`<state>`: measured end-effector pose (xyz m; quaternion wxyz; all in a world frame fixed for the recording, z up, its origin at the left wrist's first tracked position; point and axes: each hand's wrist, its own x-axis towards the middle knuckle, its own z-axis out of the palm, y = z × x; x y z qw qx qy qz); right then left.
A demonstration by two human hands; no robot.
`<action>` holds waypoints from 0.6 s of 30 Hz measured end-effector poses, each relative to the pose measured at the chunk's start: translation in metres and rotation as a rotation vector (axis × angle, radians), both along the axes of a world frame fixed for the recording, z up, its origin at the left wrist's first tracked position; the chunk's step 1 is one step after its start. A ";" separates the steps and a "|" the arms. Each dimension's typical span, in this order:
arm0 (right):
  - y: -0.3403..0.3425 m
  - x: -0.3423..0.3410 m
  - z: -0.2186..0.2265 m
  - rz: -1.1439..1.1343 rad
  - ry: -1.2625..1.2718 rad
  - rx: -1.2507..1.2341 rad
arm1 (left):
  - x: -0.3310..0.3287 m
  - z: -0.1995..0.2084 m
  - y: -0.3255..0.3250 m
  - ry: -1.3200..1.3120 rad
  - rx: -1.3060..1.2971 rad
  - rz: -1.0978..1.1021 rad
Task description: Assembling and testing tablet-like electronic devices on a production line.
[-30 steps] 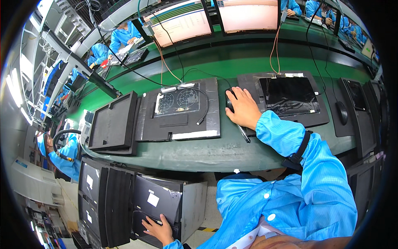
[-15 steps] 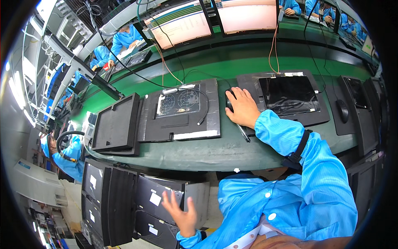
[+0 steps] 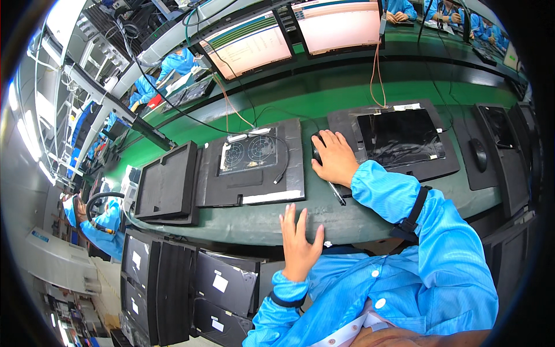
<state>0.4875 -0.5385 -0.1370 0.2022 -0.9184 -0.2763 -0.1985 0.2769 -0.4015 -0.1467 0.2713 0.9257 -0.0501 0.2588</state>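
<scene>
My right hand (image 3: 337,159) is wrapped over a black computer mouse (image 3: 315,151), which shows only along its left side. A pen (image 3: 336,194) lies just below that hand on the green bench. My left hand (image 3: 300,246) hovers by the bench's front edge, fingers spread, holding nothing. Ahead and to its left is a black foam fixture (image 3: 214,188) with a clear panel (image 3: 250,152) bearing two ring patterns and a loose cable end. Right of my right hand, a dark glossy screen panel (image 3: 399,136) rests in another black foam holder (image 3: 346,122).
Two monitors (image 3: 247,46) stand behind the bench. At the left sits an empty black tray (image 3: 165,182). Stacked black trays with dark panels (image 3: 222,283) stand below the front edge. A second mouse (image 3: 478,155) lies at the right. Co-workers in blue work farther off.
My left hand has moved up and to the right, from above the stacked trays to the bench's front edge. My right hand stays on the mouse. The view has shifted slightly.
</scene>
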 end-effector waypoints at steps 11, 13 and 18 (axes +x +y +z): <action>-0.005 0.000 -0.003 0.014 -0.092 0.055 | 0.016 -0.007 -0.010 -0.012 0.099 0.052; -0.008 0.006 0.002 0.030 -0.075 0.096 | 0.022 -0.007 -0.014 -0.001 0.124 0.055; -0.004 0.001 0.016 0.096 -0.163 0.326 | 0.013 -0.010 -0.006 0.003 0.146 0.106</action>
